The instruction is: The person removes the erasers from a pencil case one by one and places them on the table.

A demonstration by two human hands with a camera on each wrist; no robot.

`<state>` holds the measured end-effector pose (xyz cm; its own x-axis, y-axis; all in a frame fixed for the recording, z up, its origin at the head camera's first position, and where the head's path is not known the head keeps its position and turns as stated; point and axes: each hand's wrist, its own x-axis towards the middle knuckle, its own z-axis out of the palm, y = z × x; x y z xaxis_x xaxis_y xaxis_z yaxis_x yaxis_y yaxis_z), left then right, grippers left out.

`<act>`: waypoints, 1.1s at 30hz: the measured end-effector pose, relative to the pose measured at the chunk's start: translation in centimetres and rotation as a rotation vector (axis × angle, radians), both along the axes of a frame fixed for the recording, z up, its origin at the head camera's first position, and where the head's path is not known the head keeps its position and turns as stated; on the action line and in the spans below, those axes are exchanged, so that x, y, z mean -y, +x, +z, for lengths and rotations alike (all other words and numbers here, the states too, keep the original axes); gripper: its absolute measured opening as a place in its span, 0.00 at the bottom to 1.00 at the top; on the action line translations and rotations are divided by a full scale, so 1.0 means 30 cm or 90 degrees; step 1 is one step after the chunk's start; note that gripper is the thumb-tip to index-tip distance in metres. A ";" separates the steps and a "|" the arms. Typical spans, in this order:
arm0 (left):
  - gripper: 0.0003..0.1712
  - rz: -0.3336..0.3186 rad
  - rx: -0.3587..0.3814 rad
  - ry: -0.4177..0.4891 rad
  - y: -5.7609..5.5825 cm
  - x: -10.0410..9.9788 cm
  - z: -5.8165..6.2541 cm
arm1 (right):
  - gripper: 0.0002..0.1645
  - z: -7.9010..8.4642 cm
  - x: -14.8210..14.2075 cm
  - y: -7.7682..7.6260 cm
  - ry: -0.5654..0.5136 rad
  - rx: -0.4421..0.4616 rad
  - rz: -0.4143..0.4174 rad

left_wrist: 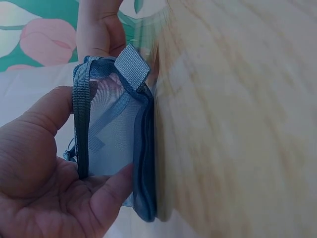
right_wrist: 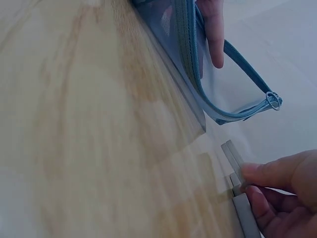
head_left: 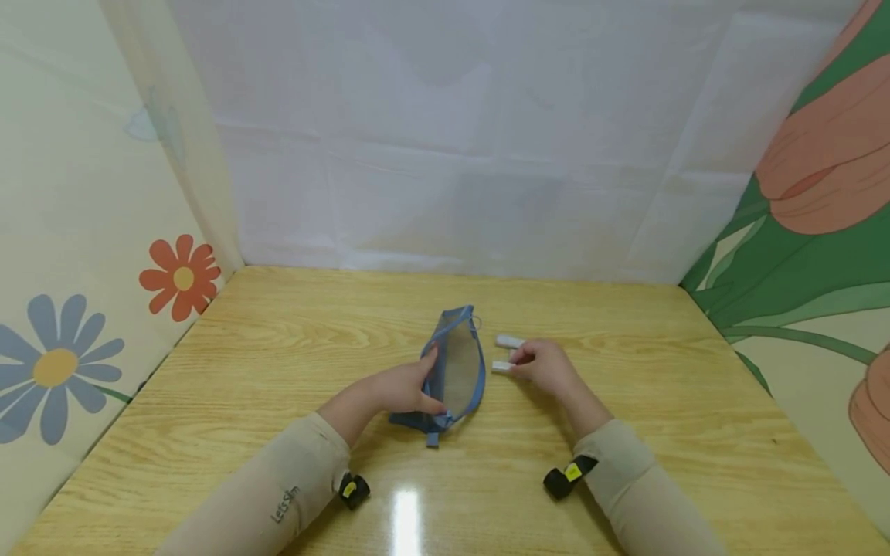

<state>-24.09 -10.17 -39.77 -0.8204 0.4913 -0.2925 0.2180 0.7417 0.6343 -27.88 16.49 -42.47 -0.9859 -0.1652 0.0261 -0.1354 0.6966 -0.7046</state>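
Observation:
A blue mesh zipper pouch (head_left: 463, 371) sits on the wooden table with its zipped mouth spread open. My left hand (head_left: 403, 386) grips its left side, thumb and fingers set apart along the rim; in the left wrist view the thumb lies against the zipper band (left_wrist: 81, 129). To the right of the pouch, my right hand (head_left: 549, 369) pinches a small pale bar (right_wrist: 234, 159) between thumb and fingertips. A second pale bar (head_left: 510, 340) lies on the table just behind the fingers, and shows below them as a bar (right_wrist: 246, 215) in the right wrist view.
The wooden table (head_left: 313, 324) stretches to a white cloth backdrop (head_left: 445, 154). Flower-printed cloths stand on the left (head_left: 83, 193) and right (head_left: 820, 270). A small metal ring (right_wrist: 274, 100) hangs at the pouch's far zipper end.

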 end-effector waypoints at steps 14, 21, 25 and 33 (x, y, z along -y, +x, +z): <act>0.61 0.000 -0.016 -0.004 -0.001 -0.001 -0.008 | 0.04 0.002 0.014 0.010 0.025 -0.007 -0.006; 0.61 0.000 -0.015 -0.003 0.003 -0.004 -0.007 | 0.05 0.003 0.013 0.009 0.021 -0.013 -0.012; 0.61 0.001 -0.017 -0.003 0.004 -0.005 -0.006 | 0.05 0.004 0.013 0.011 0.005 -0.019 -0.008; 0.61 0.002 -0.014 -0.001 0.000 -0.002 -0.011 | 0.04 0.000 0.009 0.010 -0.021 -0.017 -0.011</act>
